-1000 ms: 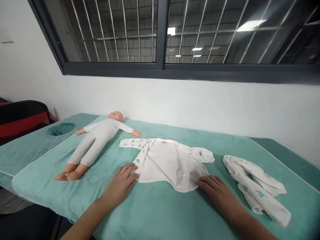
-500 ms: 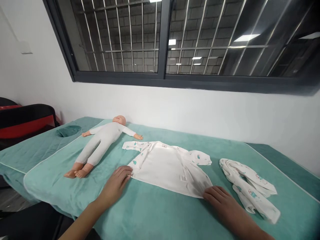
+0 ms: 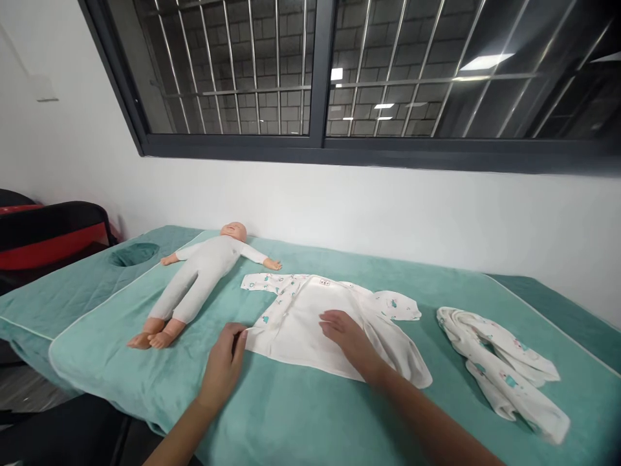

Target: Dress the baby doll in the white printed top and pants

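A white baby shirt (image 3: 305,330) with small green prints on its sleeves lies spread on the green bed cover (image 3: 291,421), its inner side showing. At the shirt's lower left corner my left hand (image 3: 226,361) is closed, thumb and fingers pinching the hem. My right hand (image 3: 347,340) is over the middle of the shirt, fingers stretched out to the left and holding nothing; whether it touches the cloth I cannot tell. Left of the shirt a baby doll (image 3: 206,268) in a whitish bodysuit lies on its back. Bunched printed baby pants (image 3: 499,369) lie to the right.
A white wall (image 3: 369,207) with a dark-framed barred window (image 3: 320,145) rises behind the bed. The bed cover has a round face hole (image 3: 134,254) at the left. Beyond that end stands a black and red chair (image 3: 53,236).
My right hand has let go of the shirt's lower right corner and moved left over its middle. My left hand stays at the left corner. The view has shifted slightly.
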Tool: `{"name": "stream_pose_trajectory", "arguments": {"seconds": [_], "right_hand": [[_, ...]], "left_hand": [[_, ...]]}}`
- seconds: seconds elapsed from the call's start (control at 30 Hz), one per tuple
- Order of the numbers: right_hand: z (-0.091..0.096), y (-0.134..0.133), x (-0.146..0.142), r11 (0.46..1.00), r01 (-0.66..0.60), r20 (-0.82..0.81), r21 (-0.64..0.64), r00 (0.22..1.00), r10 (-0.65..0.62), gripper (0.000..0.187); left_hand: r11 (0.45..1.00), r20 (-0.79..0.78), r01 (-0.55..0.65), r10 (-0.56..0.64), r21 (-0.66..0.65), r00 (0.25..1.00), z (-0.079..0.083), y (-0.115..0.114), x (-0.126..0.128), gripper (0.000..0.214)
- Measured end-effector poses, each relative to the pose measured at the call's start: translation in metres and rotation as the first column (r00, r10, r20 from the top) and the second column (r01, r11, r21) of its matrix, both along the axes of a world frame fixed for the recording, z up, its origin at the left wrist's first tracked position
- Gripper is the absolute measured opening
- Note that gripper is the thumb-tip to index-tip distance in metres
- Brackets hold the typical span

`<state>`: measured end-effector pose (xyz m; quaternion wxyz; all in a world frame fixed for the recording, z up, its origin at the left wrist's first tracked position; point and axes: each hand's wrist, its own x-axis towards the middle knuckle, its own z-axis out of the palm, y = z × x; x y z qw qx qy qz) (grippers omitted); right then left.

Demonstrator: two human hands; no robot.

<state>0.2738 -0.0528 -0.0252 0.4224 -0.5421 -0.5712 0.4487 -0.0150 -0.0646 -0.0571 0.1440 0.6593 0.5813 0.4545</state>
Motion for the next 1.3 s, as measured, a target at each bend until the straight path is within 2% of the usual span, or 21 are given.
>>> {"name": "stream_pose_trajectory", "arguments": {"seconds": [0.07, 0.17, 0.23, 0.3, 0.47, 0.67, 0.83, 0.93, 1.03, 1.13, 1.3], "right_hand": [[-0.002, 0.036, -0.031, 0.996, 0.054, -0.106, -0.076, 0.992, -0.062, 0.04], [-0.005, 0.086, -0.066, 0.988, 0.128, -0.117, -0.088, 0.984, -0.138, 0.042], [-0.009, 0.11, -0.079, 0.983, 0.172, -0.103, -0.07, 0.978, -0.179, 0.049], [-0.014, 0.123, -0.084, 0.977, 0.205, -0.081, -0.053, 0.975, -0.209, 0.057], [-0.021, 0.125, -0.076, 0.971, 0.237, -0.04, -0.038, 0.97, -0.239, 0.06], [-0.003, 0.132, -0.069, 0.948, 0.306, -0.063, -0.091, 0.948, -0.313, 0.051], [0.008, 0.141, -0.072, 0.931, 0.34, -0.117, -0.133, 0.927, -0.355, 0.045], [0.006, 0.142, -0.075, 0.957, 0.274, -0.173, -0.096, 0.942, -0.287, 0.038], [-0.002, 0.136, -0.079, 0.987, 0.162, -0.172, 0.003, 0.972, -0.159, 0.029], [-0.012, 0.124, -0.082, 0.995, 0.036, -0.079, 0.098, 0.996, -0.029, 0.021], [-0.017, 0.114, -0.085, 0.974, -0.134, 0.144, 0.18, 0.984, 0.108, 0.026]], "left_hand": [[1.0, -0.03, 0.003, -0.002, 0.014, 1.0, -0.003, -0.001, 0.0, 0.026], [0.999, -0.033, -0.016, 0.018, 0.036, 0.999, -0.007, -0.002, -0.001, 0.025], [0.999, -0.034, -0.021, 0.022, 0.043, 0.999, -0.011, -0.002, -0.002, 0.025], [0.999, -0.049, -0.013, 0.015, 0.044, 0.999, -0.014, -0.002, -0.003, 0.024], [0.992, -0.147, 0.073, -0.058, 0.098, 0.987, -0.018, -0.002, -0.003, 0.021], [0.954, -0.289, 0.187, -0.115, 0.235, 0.95, -0.022, -0.004, -0.003, 0.016], [0.954, -0.216, 0.143, -0.086, 0.264, 0.973, -0.026, -0.003, -0.002, 0.015], [0.971, -0.13, 0.088, -0.059, 0.224, 0.99, -0.022, 0.001, -0.001, 0.014], [0.981, -0.076, 0.013, 0.002, 0.192, 0.997, -0.018, 0.006, -0.001, 0.018], [0.984, -0.153, 0.017, 0.011, 0.179, 0.988, -0.018, 0.008, -0.002, 0.027], [0.983, -0.237, -0.037, 0.079, 0.178, 0.968, -0.022, 0.005, -0.002, 0.028]]}}
